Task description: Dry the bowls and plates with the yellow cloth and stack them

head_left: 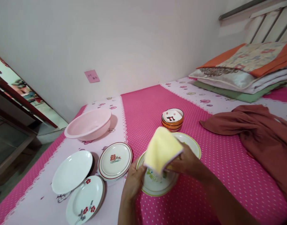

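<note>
The left hand point(133, 181) grips the plate point(157, 186) at its left rim, fingers curled round the edge. The right hand point(187, 164) comes in from the plate's right side and is closed on a yellow cloth point(162, 148), pinching it between thumb and fingers. The cloth lies folded over the plate's upper middle and hides part of its green pattern. The plate sits low over the pink dotted sheet point(228, 175); whether it rests on the sheet or is lifted off it, I cannot tell.

A second plate point(192, 144) with a green rim shows just behind the plate, partly covered by the cloth and the right hand. Further behind the plate stands a short stack of bowls point(172, 118). Just left of the plate lies a red-rimmed plate point(115, 160). Further left are a white plate point(71, 171) and, nearer the camera, a flowered plate point(85, 200). A pink basin point(88, 123) sits behind and left of the plate. Well to the plate's right lies a crumpled brown garment point(260, 134), with folded bedding point(246, 72) far behind it
</note>
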`<state>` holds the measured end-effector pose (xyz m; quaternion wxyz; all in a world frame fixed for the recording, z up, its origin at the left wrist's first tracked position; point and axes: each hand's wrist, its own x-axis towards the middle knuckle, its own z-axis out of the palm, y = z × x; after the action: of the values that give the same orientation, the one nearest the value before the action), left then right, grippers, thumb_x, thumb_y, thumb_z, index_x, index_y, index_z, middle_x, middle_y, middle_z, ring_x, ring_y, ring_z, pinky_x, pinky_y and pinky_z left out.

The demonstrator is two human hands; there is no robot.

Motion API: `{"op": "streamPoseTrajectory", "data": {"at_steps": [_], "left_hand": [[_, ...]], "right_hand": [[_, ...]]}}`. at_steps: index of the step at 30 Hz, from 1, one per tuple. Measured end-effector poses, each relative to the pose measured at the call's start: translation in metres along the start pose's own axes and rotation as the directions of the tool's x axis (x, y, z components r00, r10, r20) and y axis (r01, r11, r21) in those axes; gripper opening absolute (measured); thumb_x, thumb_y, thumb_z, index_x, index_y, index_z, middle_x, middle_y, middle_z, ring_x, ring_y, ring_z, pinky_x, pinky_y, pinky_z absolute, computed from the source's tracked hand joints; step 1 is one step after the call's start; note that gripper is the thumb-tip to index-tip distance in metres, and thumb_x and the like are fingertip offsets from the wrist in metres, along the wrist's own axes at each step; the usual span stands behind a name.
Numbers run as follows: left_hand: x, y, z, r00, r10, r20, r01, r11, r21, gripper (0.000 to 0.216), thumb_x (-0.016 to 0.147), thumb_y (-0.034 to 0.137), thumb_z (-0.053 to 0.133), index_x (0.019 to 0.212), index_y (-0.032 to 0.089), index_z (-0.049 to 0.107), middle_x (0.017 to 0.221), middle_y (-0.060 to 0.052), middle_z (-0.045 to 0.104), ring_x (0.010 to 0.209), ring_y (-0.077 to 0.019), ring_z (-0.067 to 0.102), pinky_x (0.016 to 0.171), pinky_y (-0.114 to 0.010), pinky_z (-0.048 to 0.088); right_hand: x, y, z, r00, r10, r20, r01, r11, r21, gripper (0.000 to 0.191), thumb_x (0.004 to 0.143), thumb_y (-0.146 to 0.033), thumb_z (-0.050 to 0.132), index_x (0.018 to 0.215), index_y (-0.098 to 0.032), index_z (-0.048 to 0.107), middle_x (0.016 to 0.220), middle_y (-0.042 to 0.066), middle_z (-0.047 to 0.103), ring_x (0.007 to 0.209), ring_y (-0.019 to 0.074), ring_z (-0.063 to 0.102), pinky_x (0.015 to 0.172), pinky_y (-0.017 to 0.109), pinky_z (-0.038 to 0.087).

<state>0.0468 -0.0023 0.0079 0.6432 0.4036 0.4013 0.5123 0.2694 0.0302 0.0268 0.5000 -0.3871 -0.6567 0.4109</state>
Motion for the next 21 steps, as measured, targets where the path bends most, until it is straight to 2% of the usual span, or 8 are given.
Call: {"op": "streamPoseTrajectory", "data": {"at_steps": [4,6,8,11,13,15,18,21], "left_hand": [[-0.003,0.008,-0.004,0.994,0.095,-0.057,-0.082,0.978,0.190,0.046,0.071,0.032,0.091,0.114,0.019,0.082,0.126,-0.014,0.077,0.119,-0.0318,0.069,0.108,-0.042,0.051],[-0.005,0.014,-0.003,0.999,0.049,0.008,-0.049,0.975,0.215,0.039,0.071,0.034,0.090,0.107,0.019,0.084,0.114,-0.013,0.081,0.110,-0.0327,0.072,0.101,-0.043,0.055],[-0.008,0.022,0.002,0.993,-0.025,0.117,-0.002,0.975,0.221,0.031,0.072,0.035,0.090,0.098,0.017,0.086,0.099,-0.012,0.083,0.100,-0.0337,0.074,0.092,-0.043,0.058],[-0.014,0.032,0.010,0.971,-0.090,0.220,0.041,0.975,0.219,0.026,0.076,0.036,0.088,0.093,0.016,0.086,0.090,-0.010,0.082,0.091,-0.0327,0.075,0.084,-0.040,0.059],[-0.016,0.034,0.011,0.970,-0.082,0.230,0.031,0.975,0.219,0.026,0.076,0.035,0.088,0.095,0.016,0.086,0.091,-0.010,0.082,0.091,-0.0315,0.075,0.084,-0.038,0.059],[-0.016,0.032,0.007,0.979,-0.052,0.199,0.014,0.982,0.188,0.029,0.078,0.034,0.087,0.100,0.016,0.085,0.094,-0.009,0.082,0.093,-0.0304,0.075,0.086,-0.037,0.059],[-0.014,0.027,-0.005,0.995,-0.013,0.099,0.011,1.000,0.024,0.040,0.079,0.037,0.086,0.113,0.017,0.082,0.102,-0.011,0.082,0.098,-0.0301,0.076,0.091,-0.038,0.059],[-0.010,0.022,-0.015,0.991,0.006,-0.131,-0.025,0.990,-0.141,0.047,0.075,0.036,0.089,0.116,0.016,0.079,0.101,-0.012,0.083,0.098,-0.0307,0.078,0.092,-0.040,0.060]], "right_hand": [[0.002,-0.021,0.010,0.981,-0.081,0.174,0.147,0.901,-0.409,0.035,0.085,-0.045,0.076,0.108,-0.020,0.069,0.103,0.009,0.072,0.095,0.0277,0.065,0.085,0.038,0.047],[0.000,-0.029,0.010,0.982,-0.063,0.176,0.140,0.873,-0.467,0.020,0.089,-0.038,0.071,0.095,-0.020,0.066,0.091,0.005,0.070,0.085,0.0234,0.063,0.076,0.033,0.043],[-0.003,-0.035,0.009,0.982,-0.041,0.182,0.123,0.877,-0.464,0.015,0.090,-0.032,0.070,0.084,-0.021,0.062,0.083,0.002,0.068,0.077,0.0194,0.061,0.070,0.030,0.040],[-0.006,-0.040,0.008,0.966,-0.006,0.257,0.100,0.929,-0.355,0.012,0.086,-0.024,0.073,0.081,-0.021,0.063,0.081,-0.002,0.070,0.072,0.0163,0.062,0.067,0.028,0.041],[-0.007,-0.038,0.008,0.955,0.027,0.294,0.053,0.963,-0.262,0.004,0.085,-0.020,0.072,0.085,-0.022,0.068,0.086,-0.002,0.074,0.078,0.0181,0.066,0.071,0.028,0.046],[-0.006,-0.031,0.008,0.949,0.057,0.311,-0.016,0.991,-0.130,0.007,0.086,-0.021,0.071,0.092,-0.022,0.073,0.092,0.000,0.077,0.087,0.0221,0.070,0.077,0.030,0.053],[-0.005,-0.016,0.010,0.947,0.131,0.294,-0.183,0.970,0.158,0.025,0.085,-0.032,0.076,0.108,-0.020,0.076,0.099,0.003,0.080,0.097,0.0275,0.074,0.084,0.035,0.059],[-0.003,-0.007,0.018,0.952,0.246,0.181,-0.298,0.879,0.371,0.036,0.082,-0.038,0.081,0.113,-0.022,0.077,0.105,0.006,0.080,0.105,0.0317,0.074,0.089,0.040,0.061]]}}
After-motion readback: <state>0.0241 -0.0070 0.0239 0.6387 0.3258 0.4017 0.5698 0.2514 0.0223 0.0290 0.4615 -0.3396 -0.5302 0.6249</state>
